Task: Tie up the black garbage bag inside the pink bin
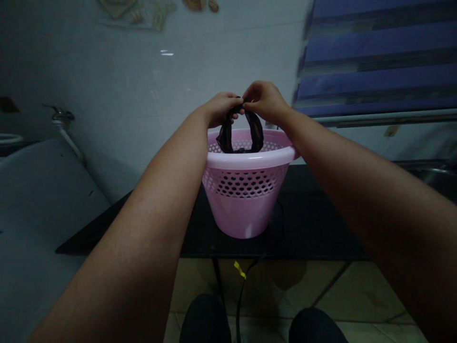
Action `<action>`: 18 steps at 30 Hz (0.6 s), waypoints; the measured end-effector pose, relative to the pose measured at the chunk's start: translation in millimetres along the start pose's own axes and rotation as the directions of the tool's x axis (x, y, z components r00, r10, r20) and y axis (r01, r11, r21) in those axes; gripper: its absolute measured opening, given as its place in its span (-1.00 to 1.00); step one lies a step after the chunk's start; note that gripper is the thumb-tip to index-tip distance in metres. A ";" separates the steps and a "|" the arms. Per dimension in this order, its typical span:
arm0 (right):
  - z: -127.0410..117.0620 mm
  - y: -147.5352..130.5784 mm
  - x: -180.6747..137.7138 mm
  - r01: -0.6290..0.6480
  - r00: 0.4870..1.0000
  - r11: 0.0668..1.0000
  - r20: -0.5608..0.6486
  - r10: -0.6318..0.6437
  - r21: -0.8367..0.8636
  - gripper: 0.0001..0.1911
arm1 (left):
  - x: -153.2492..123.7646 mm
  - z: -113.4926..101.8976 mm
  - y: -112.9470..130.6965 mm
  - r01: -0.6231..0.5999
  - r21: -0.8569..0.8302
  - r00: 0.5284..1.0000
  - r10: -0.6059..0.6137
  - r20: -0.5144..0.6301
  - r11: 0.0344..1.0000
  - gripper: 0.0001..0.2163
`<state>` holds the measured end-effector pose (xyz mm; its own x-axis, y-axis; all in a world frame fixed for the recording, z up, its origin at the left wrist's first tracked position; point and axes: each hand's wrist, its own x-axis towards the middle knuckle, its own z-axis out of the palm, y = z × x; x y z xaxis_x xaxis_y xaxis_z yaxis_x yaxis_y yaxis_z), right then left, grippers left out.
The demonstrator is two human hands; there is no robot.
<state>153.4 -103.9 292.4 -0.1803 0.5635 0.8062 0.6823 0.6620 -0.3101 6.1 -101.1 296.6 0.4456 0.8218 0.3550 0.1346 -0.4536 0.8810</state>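
Note:
A pink plastic basket [246, 209] with a band of round holes stands upright on the dark counter. Out of its mouth rises a black plastic bag [256, 131], its two handle loops drawn up into an arch. At the top of that arch, my left hand [224, 105] pinches the bag's gathered end from the left. My right hand [266, 100] pinches the same end from the right, the fingertips of both hands nearly meeting. Whatever lies inside the basket is hidden by its rim and wall.
The black counter [321, 214] runs under the basket. A cord with a yellow tag [240, 270] hangs over its front edge. To the left are a white appliance [43, 200] and a wall tap [60, 114]. A striped blind [378, 57] hangs at the right.

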 end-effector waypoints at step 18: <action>-1.8 -2.7 -3.8 -0.053 0.999 0.998 0.001 0.053 0.033 -0.89 | -0.8 -0.5 -1.9 -0.041 0.041 0.998 0.043 -0.040 0.998 -0.94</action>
<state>153.5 -108.6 291.1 -0.1450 0.5983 0.7880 0.6674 0.6472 -0.3685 5.0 -100.7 294.9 0.4152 0.8148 0.4047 0.1521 -0.5008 0.8521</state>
